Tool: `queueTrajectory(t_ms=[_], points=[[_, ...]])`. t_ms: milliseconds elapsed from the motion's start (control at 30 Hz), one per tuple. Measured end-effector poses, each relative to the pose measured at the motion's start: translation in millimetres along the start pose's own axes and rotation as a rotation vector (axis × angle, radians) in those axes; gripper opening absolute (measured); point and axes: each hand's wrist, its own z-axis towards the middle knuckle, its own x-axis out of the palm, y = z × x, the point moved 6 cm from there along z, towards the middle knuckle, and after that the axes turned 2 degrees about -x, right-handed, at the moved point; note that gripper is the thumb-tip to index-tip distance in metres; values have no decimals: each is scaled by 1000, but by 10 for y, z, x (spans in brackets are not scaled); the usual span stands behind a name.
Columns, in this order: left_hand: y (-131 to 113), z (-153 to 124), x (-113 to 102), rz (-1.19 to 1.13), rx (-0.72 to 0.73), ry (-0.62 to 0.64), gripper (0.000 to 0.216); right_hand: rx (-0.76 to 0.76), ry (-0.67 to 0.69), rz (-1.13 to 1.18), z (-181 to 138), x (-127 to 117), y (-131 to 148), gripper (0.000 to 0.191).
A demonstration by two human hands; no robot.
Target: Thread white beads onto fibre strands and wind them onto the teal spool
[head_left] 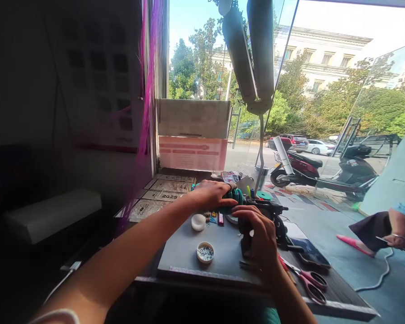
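My left hand [211,193] reaches over a teal ribbed object [235,196], its fingers and thumb curled around it; it looks like a stack of spools or rings. Just to the right, my right hand [261,227] has its fingers bent together, tips close to my left thumb; whatever lies between them is hidden. Behind that hand stands a black metal device [245,243] with a rod and handle, partly covered. A small round tub of tiny silvery pieces [205,253] sits on the grey board [182,256], below a round white item [198,222].
Red-handled scissors [312,283] lie at the table's right edge, near a dark flat panel [310,249]. A folding lamp [259,105] rises at the back before the glass. Printed sheets [167,195] lie at left. Another person's hand [396,240] shows far right.
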Motion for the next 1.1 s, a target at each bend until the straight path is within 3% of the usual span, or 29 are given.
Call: queueTrajectory(t_ms=[133,200,367,433,500,633,700,800,867,967,1100], points=[[4,5,5,4,5,-15,52,245,-220,191,-30,-26,-125,33],[6,10,7,10,7,-22,52,288,-244,74,-19,-51,-131,22],[-2,14,7,18,25,-22,53,268,-19,-713,112,-149,-9,18],[2,11,6,21,16,-20,54,238,82,-862,128,-152,10,10],[7,7,8,14,12,-16,54,151,126,-871,121,-125,27,21],[14,2,9,-2,17,-16,55,-103,6,-618,104,-91,85,24],[13,3,8,-4,25,-12,55,-113,7,-353,120,-73,47,22],[15,10,9,-3,23,0,54,75,62,67,137,-35,-105,20],[23,19,15,0,12,7,55,236,17,240,96,-39,-233,18],[32,40,28,0,6,15,56,402,-92,328,-32,-43,-411,20],[42,61,41,-6,-5,35,56,482,-145,325,-165,48,-520,26]])
